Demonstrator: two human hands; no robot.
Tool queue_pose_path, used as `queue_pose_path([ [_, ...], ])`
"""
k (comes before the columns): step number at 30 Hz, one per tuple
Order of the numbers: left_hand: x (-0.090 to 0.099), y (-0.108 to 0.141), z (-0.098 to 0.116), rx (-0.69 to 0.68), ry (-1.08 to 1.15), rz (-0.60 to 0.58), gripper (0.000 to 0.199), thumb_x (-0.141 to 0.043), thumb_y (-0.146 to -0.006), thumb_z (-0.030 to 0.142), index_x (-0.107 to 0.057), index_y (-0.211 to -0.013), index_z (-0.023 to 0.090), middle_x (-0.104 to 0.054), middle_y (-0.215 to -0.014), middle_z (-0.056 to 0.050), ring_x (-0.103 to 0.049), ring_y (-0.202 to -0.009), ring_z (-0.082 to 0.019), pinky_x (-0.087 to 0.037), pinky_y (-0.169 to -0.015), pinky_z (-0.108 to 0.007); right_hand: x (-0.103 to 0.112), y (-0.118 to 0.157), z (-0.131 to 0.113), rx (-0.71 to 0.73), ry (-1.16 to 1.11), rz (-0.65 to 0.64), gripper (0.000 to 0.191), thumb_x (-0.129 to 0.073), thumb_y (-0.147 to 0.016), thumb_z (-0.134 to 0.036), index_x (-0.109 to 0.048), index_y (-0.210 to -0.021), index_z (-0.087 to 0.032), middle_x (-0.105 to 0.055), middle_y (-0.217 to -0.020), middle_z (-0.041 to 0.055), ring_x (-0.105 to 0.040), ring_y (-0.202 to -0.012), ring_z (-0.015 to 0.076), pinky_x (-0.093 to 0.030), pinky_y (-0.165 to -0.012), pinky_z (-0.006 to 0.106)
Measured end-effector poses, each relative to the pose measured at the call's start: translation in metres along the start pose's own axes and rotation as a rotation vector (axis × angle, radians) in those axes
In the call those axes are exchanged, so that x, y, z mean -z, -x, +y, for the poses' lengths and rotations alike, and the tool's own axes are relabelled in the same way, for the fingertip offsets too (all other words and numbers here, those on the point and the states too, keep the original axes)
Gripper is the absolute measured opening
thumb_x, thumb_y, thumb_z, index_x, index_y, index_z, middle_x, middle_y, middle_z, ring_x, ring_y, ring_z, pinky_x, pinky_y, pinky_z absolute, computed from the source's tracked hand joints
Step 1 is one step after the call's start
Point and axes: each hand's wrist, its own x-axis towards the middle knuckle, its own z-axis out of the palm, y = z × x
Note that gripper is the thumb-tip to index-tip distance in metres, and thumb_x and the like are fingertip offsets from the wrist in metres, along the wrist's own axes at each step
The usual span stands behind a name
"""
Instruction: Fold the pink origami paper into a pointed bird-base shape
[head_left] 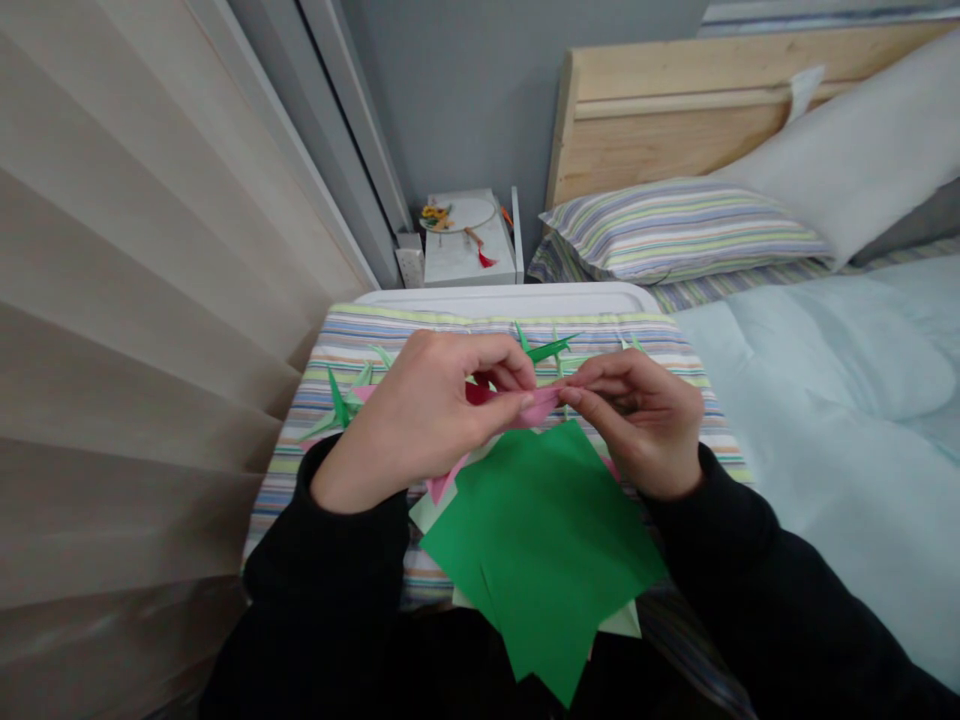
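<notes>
A small folded piece of pink origami paper (538,408) is pinched between both hands above the table. My left hand (442,400) grips its left part between thumb and fingers, hiding some of it. With thumb and fingertips, my right hand (637,415) pinches its narrow right end. Just below the hands lies a fanned pile of green paper sheets (555,540), with paler sheets showing under its edges. Behind the hands stands a dark green folded paper crane (551,348). Another green crane (339,402) sits left of my left wrist, among light green and pink folded pieces.
A striped cloth (300,480) covers the table, whose white rim (510,298) shows at the back. A beige curtain (150,350) hangs close on the left. On the right is a bed with a pale blue quilt (832,400); a small white cabinet (457,255) stands beyond.
</notes>
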Motion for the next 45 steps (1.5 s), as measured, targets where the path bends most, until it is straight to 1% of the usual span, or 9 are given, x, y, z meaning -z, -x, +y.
queue_pose_path([
  [3,0.0002,0.0000,-0.0009,0.000,-0.006,0.010,0.007,-0.080,-0.086,0.022,-0.075,-0.080,0.020,-0.078,-0.075,0.002,-0.073,-0.068,-0.013,-0.055,-0.067,-0.022,0.0009,0.0001,0.0000,-0.006,-0.010,0.000,0.012,-0.076,-0.093,-0.018,-0.071,-0.101,-0.024,-0.082,-0.084,-0.0005,-0.081,-0.074,0.0162,-0.064,-0.063,0.025],
  [7,0.0004,0.0001,-0.0016,-0.014,-0.012,0.021,0.006,-0.079,-0.086,0.019,-0.075,-0.081,0.019,-0.079,-0.077,0.001,-0.072,-0.068,-0.013,-0.055,-0.067,-0.022,0.0014,-0.0013,-0.0008,-0.046,-0.117,-0.058,0.024,-0.078,-0.091,-0.016,-0.071,-0.113,-0.023,-0.083,-0.094,0.0014,-0.081,-0.086,0.0157,-0.065,-0.076,0.025],
  [9,0.0003,0.0003,-0.0015,-0.022,0.001,0.014,0.004,-0.080,-0.086,0.021,-0.077,-0.083,0.019,-0.080,-0.078,0.001,-0.073,-0.069,-0.014,-0.055,-0.067,-0.022,0.0011,-0.0024,-0.0009,-0.044,-0.146,-0.076,0.023,-0.081,-0.088,-0.014,-0.073,-0.109,-0.022,-0.082,-0.095,0.0010,-0.080,-0.085,0.0143,-0.064,-0.077,0.024],
  [12,0.0000,0.0009,-0.0002,-0.021,0.004,0.008,0.007,-0.079,-0.088,0.026,-0.081,-0.090,0.019,-0.082,-0.082,0.000,-0.075,-0.072,-0.015,-0.055,-0.068,-0.023,0.0007,-0.0041,-0.0008,-0.019,-0.131,-0.058,0.016,-0.080,-0.087,-0.011,-0.076,-0.097,-0.022,-0.078,-0.086,-0.0012,-0.075,-0.077,0.0112,-0.062,-0.072,0.021],
  [17,0.0004,0.0009,0.0021,-0.056,-0.031,-0.010,0.006,-0.079,-0.088,0.024,-0.084,-0.090,0.021,-0.082,-0.081,0.001,-0.073,-0.071,-0.014,-0.053,-0.071,-0.024,0.0010,-0.0053,-0.0009,-0.013,-0.128,-0.029,0.016,-0.082,-0.084,-0.009,-0.078,-0.092,-0.023,-0.076,-0.082,-0.0021,-0.073,-0.073,0.0116,-0.061,-0.068,0.022],
  [26,0.0018,0.0000,0.0017,-0.070,-0.053,-0.045,0.009,-0.076,-0.088,0.019,-0.085,-0.089,0.021,-0.079,-0.076,0.001,-0.069,-0.067,-0.013,-0.047,-0.066,-0.023,0.0019,-0.0061,-0.0022,-0.008,-0.084,-0.033,0.010,-0.083,-0.084,-0.012,-0.078,-0.087,-0.021,-0.078,-0.079,0.0000,-0.074,-0.071,0.0145,-0.063,-0.066,0.026],
  [38,0.0021,0.0000,0.0012,-0.075,-0.073,-0.027,0.012,-0.073,-0.087,0.014,-0.084,-0.088,0.020,-0.080,-0.078,0.001,-0.069,-0.067,-0.014,-0.049,-0.071,-0.024,0.0016,-0.0064,-0.0028,-0.008,-0.092,-0.013,0.012,-0.081,-0.085,-0.011,-0.077,-0.087,-0.022,-0.075,-0.079,-0.0011,-0.071,-0.071,0.0127,-0.059,-0.063,0.024],
  [42,0.0025,0.0001,0.0013,-0.073,-0.092,-0.025,0.010,-0.074,-0.088,0.016,-0.083,-0.089,0.021,-0.081,-0.080,0.000,-0.070,-0.070,-0.014,-0.050,-0.073,-0.024,0.0006,-0.0057,-0.0033,-0.032,-0.108,-0.026,0.010,-0.078,-0.089,-0.013,-0.074,-0.087,-0.021,-0.073,-0.079,-0.0012,-0.071,-0.071,0.0122,-0.059,-0.064,0.024],
  [45,0.0031,0.0001,0.0013,-0.076,-0.086,-0.022,0.009,-0.074,-0.088,0.016,-0.083,-0.089,0.020,-0.081,-0.081,0.001,-0.072,-0.073,-0.014,-0.050,-0.072,-0.023,0.0001,-0.0049,-0.0027,-0.075,-0.160,0.006,0.007,-0.073,-0.094,-0.016,-0.072,-0.089,-0.021,-0.072,-0.079,-0.0016,-0.072,-0.069,0.0120,-0.059,-0.064,0.024],
])
